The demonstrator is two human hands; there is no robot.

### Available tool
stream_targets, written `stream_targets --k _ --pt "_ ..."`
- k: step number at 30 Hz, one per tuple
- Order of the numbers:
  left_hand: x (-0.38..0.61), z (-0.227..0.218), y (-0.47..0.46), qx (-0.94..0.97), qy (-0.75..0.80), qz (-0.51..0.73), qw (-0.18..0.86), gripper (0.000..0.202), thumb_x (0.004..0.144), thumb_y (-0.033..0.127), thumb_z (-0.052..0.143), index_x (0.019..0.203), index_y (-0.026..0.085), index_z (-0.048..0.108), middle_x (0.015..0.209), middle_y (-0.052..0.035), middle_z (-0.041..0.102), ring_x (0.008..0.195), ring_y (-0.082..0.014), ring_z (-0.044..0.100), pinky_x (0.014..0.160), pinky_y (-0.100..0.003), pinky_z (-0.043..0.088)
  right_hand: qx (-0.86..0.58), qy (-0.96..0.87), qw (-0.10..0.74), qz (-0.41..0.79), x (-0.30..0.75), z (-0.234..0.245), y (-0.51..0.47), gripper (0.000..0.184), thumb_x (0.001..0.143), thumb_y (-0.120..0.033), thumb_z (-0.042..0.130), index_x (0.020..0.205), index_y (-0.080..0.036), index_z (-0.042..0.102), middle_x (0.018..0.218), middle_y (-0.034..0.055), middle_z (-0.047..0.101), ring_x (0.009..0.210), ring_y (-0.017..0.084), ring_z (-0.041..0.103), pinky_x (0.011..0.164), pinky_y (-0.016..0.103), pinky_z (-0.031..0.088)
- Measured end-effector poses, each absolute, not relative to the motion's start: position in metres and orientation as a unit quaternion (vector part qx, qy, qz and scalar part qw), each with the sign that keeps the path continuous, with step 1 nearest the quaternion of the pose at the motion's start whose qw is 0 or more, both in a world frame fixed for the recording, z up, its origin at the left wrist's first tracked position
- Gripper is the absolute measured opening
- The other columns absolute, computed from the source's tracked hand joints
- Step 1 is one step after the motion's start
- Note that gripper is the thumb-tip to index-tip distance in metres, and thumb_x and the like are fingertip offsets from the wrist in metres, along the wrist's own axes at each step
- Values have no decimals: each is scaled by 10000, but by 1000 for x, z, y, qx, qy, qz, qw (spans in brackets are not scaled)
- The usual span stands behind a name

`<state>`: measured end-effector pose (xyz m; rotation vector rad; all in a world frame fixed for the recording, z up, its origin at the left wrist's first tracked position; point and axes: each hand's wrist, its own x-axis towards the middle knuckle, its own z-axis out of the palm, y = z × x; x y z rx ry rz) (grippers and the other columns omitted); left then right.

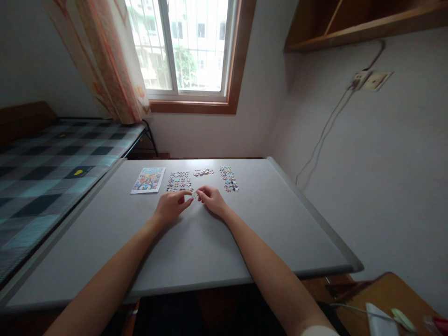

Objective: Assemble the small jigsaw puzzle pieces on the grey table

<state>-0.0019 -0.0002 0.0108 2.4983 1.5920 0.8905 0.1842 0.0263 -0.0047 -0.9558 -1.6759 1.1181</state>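
Observation:
Close together over the table's middle, my left hand (pixel 171 204) and my right hand (pixel 212 199) meet at a small pale jigsaw piece (pixel 195 194). The thumb and index finger of each hand pinch at it from either side; whether it is one piece or two joined is too small to tell. Just beyond my left hand lies a block of jigsaw pieces (pixel 179 179) laid out in rows. A loose heap of pieces (pixel 203 172) sits behind my hands. Past my right hand, more pieces form a narrow upright block (pixel 228 178).
A printed picture sheet (pixel 148 180) lies left of the pieces on the grey-white table (pixel 280 233). A bed with a checked cover (pixel 70 154) stands along the left. On the right are a wall, a socket (pixel 373 80) with cables, and a wooden chair (pixel 395 298) holding small items.

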Motion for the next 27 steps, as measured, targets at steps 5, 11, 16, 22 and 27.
stream_targets --k 5,11,16,22,27 --pt "-3 11 1 793 535 290 25 233 828 389 570 931 225 700 556 39 582 496 -93 499 532 -215 325 -381 -680 434 451 184 -6 26 171 795 -303 563 851 -148 608 626 -2 602 577 108 536 570 225 413" --pt "-2 12 0 794 536 285 25 234 823 405 575 911 225 697 564 36 591 505 -96 507 536 -215 329 -388 -693 424 435 185 -6 25 143 767 -272 578 844 -154 605 632 -18 584 572 99 508 564 216 393" --pt "-3 10 1 798 530 286 30 230 821 400 577 901 217 692 570 32 588 506 -93 502 534 -208 332 -402 -702 413 419 186 -5 23 135 757 -257 587 840 -154 612 634 -25 576 568 92 499 560 209 385" --pt "-3 9 2 800 526 287 36 224 816 392 579 900 215 688 580 30 596 506 -96 503 535 -210 340 -419 -704 421 390 186 -3 22 106 742 -241 618 797 -152 636 665 -5 609 607 105 529 606 227 423" --pt "0 13 -1 802 527 276 52 222 809 377 571 922 219 679 585 29 608 520 -109 522 541 -215 347 -434 -712 423 355 185 -1 21 82 747 -221 617 771 -152 652 691 10 640 613 107 533 620 236 425"
